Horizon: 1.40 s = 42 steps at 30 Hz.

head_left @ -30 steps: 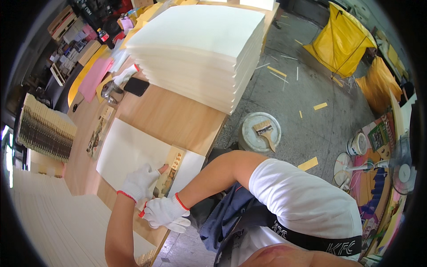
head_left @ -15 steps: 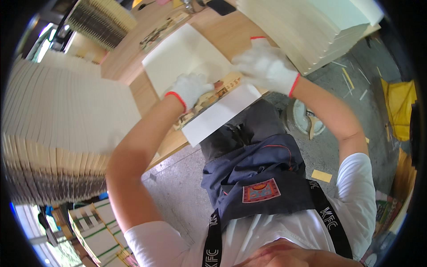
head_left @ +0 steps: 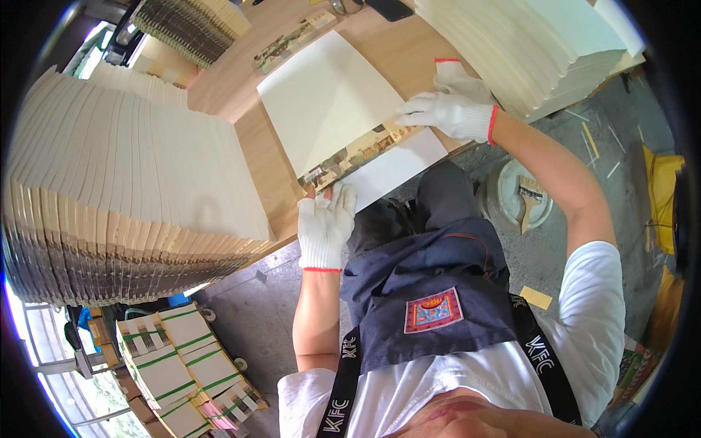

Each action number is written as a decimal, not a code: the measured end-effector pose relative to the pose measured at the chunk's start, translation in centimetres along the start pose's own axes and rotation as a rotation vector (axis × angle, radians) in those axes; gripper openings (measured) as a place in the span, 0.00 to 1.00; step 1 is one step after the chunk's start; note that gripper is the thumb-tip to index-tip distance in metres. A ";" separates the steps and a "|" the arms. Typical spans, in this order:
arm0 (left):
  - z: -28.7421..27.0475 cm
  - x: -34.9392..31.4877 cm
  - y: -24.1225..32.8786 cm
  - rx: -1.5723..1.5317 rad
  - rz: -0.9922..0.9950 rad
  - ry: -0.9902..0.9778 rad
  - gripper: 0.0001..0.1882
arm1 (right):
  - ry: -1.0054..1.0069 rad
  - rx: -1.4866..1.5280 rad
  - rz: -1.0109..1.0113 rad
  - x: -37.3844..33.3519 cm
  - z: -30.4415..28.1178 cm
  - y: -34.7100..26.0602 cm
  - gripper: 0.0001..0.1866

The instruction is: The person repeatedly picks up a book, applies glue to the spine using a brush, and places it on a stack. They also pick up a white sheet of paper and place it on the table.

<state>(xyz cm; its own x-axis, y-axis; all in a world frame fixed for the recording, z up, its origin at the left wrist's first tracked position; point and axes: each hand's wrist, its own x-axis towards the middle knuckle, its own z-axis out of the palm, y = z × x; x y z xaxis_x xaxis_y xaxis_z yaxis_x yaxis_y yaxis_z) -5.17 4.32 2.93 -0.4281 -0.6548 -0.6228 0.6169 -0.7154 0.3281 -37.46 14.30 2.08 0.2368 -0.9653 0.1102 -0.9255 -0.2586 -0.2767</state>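
A large white rectangular sheet or pad [head_left: 336, 95] lies at an angle on the wooden table. Along its near edge runs a printed patterned strip [head_left: 358, 152] in tan and brown. A white sheet [head_left: 398, 166] sticks out beneath it toward me. My left hand [head_left: 325, 230], gloved in white with bare fingertips showing, touches the strip's left end, fingers stretched out. At the strip's right end, my right hand [head_left: 453, 115] lies gloved with its fingers extended over the corner. Just behind it is a loose white glove [head_left: 461, 82] with a red cuff.
Tall stacks of white pads stand at the left [head_left: 139, 160] and the right [head_left: 526, 51]. Another patterned strip [head_left: 296, 40] and a dark phone [head_left: 391, 9] lie at the back. On the floor at right stands a round bucket [head_left: 504, 193] with a brush [head_left: 529, 201] on it.
My left hand has moved from atop the strip to its left end, nearer me. My right hand has settled on the right end, uncovering the loose glove behind it.
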 end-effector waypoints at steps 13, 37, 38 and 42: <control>3.0 5.6 1.0 0.081 0.168 0.092 0.12 | 0.022 1.004 0.927 8.1 -5.1 3.4 0.47; 14.7 -23.0 13.9 0.944 0.904 -0.558 0.21 | 1.059 0.832 -0.400 12.6 -15.6 -10.9 0.33; 15.3 -24.3 16.9 1.127 1.185 -0.646 0.21 | 1.118 0.377 -0.458 14.4 -18.6 -11.9 0.35; 21.8 -31.8 26.1 1.022 1.359 -0.594 0.19 | 1.222 -0.108 -0.506 22.8 -30.3 -17.5 0.35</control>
<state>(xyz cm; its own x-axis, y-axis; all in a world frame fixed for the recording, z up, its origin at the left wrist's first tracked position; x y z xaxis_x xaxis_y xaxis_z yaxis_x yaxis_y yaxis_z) 10.13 1.16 46.80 -0.3197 -0.6770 0.6629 0.1913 0.6391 0.7450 -24.83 -2.09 38.34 0.1964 -0.0954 0.9759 -0.8467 -0.5184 0.1197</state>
